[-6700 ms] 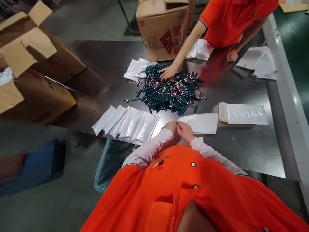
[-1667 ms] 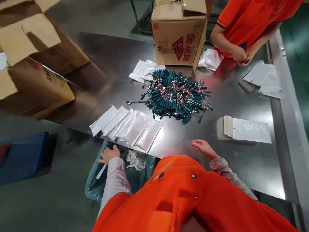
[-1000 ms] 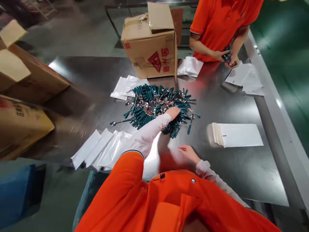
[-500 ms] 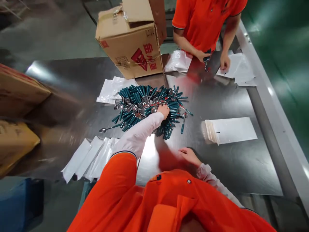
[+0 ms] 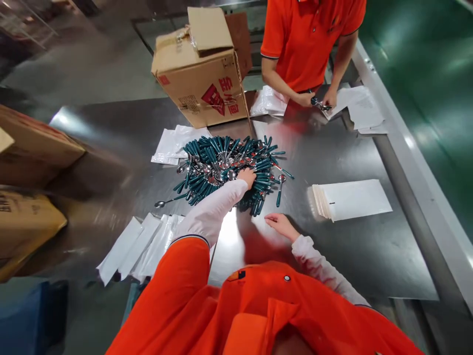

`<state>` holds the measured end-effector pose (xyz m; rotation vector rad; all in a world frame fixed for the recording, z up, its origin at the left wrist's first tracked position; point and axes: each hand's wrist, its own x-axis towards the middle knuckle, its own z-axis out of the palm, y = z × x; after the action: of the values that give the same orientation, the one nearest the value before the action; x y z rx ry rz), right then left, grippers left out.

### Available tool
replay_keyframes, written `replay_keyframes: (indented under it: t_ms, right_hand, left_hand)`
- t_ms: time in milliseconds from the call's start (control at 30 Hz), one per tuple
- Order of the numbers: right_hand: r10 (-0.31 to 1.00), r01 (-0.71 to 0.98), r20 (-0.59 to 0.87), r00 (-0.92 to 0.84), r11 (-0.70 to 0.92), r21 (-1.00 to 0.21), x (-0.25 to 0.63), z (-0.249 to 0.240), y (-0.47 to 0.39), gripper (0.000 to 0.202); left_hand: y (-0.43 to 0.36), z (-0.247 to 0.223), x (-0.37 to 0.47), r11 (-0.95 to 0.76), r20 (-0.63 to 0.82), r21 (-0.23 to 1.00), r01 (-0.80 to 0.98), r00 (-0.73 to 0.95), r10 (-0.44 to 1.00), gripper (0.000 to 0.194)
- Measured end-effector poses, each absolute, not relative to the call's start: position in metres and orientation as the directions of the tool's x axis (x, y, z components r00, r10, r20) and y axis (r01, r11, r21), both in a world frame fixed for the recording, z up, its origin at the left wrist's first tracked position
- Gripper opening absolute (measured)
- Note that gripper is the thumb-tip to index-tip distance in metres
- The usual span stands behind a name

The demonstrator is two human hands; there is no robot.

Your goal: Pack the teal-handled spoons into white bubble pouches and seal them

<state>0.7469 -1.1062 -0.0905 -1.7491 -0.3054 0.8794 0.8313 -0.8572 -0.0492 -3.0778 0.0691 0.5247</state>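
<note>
Dipping my left hand into central spoons, grip I cannot tell; right hand released below, tabletop stretching right past envelopes.

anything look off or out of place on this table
Nothing looks spilled or damaged. Slightly untidy: one spoon juts out left of the cutlery pile, and another spoon points away at its right edge, breaking the heap's outline.

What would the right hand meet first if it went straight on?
Most likely the near edge of the spoon pile, just beyond the fingertips of the right hand, though its height is hard to judge.
</note>
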Motion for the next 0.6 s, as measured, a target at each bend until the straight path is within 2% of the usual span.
replay_keyframes:
  t_ms: [167, 267, 333, 433, 533, 600]
  right_hand:
    - [0.554, -0.388, -0.460, 0.694, -0.249, -0.887, 0.767, -0.071, -1.087, 0.018]
    - [0.535, -0.435, -0.469, 0.702, -0.199, -0.878, 0.779, -0.061, -1.078, 0.020]
    - [0.528, -0.471, -0.477, 0.703, -0.157, -0.868, 0.785, -0.055, -1.072, 0.020]
    - [0.529, -0.520, -0.487, 0.695, -0.098, -0.849, 0.794, -0.049, -1.062, 0.018]
    - [0.527, -0.568, -0.517, 0.675, -0.075, -0.819, 0.800, -0.046, -1.047, 0.013]
    - [0.522, -0.593, -0.536, 0.664, -0.069, -0.802, 0.802, -0.045, -1.036, 0.009]
  left_hand:
    - [-0.849, -0.046, 0.820, -0.998, -0.305, 0.051, -0.042, 0.951, -0.056, 0.055]
    - [-0.841, -0.045, 0.819, -0.989, -0.278, 0.145, 0.011, 0.960, -0.030, 0.050]
    - [-0.833, -0.045, 0.819, -0.939, -0.204, 0.333, 0.088, 0.979, 0.019, 0.043]
    - [-0.818, -0.043, 0.818, -0.747, -0.118, 0.645, 0.157, 0.987, 0.107, 0.033]
    - [-0.808, -0.043, 0.816, -0.603, -0.148, 0.778, 0.178, 0.984, 0.099, 0.024]
    - [-0.807, -0.044, 0.814, -0.512, -0.150, 0.839, 0.185, 0.983, 0.110, 0.025]
